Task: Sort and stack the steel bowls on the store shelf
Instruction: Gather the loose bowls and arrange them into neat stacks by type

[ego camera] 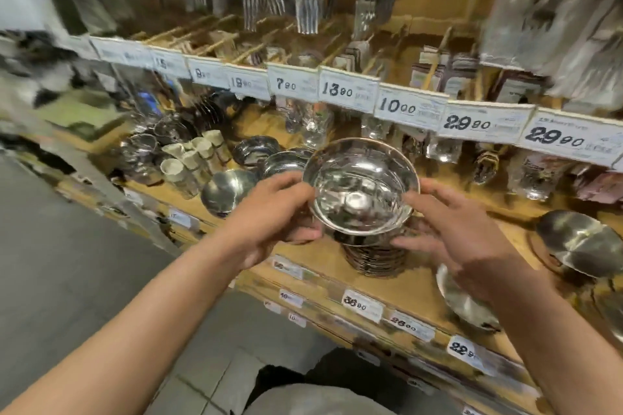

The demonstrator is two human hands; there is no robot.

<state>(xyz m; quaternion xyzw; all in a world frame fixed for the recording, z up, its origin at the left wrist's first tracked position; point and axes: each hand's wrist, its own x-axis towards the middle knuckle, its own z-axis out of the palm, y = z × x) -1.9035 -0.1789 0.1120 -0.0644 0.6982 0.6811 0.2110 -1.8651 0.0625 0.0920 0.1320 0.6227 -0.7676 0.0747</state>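
1. Object in hand: a round, polished steel bowl with a thin coppery rim [360,187] sits tilted toward the camera on top of a nested stack of shiny steel bowls [376,256], which stands on the wooden store shelf [418,300].
2. Left hand [273,212]: the fingers curl against the bowl's near-left wall and appear to pinch it between thumb and fingertips.
3. Right hand [451,229]: the fingers are spread and fairly straight at the bowl's right side; actual contact cannot be confirmed.
4. Assessment: the bowl is not yet seated. It tips forward off the stack's axis.
5. Recommendation: level the rim first, centre the bowl over the stack, then lower it evenly with both hands, so that it nests rather than jams on one edge.
6. Hazard: polished steel is slippery. A one-sided push could topple the stack toward the shelf's front lip.
7. Left of the stack, loose steel bowls [229,194] await sorting.
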